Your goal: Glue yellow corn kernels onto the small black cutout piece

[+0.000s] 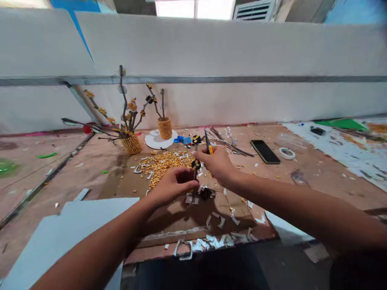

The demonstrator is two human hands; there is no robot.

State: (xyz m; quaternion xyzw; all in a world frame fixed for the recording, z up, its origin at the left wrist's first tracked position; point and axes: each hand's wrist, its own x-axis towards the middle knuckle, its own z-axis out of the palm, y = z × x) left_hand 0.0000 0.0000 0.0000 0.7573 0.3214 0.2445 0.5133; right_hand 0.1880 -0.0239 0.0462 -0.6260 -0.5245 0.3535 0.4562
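Over the cardboard in the middle, my left hand [173, 183] has its thumb and fingers closed around a thin dark twig [196, 174]. The twig stands nearly upright and carries two black-and-yellow flower-like pieces: an upper one [196, 139] and a lower one [196, 164]. Close by on the right, my right hand [218, 163] is closed around a slim dark tool with an orange part [210, 149]; its exact kind is unclear. The right thumb reaches the twig between the two pieces. Loose corn kernels [163, 163] lie in a pile just behind my left hand.
Two kernel-covered pots, one with many twigs [132, 144] and one on a white disc [165, 129], stand behind. To the right lie bare twigs [231, 143], a phone [265, 152] and a tape roll [286, 153]. Paper scraps [211, 241] litter the front edge.
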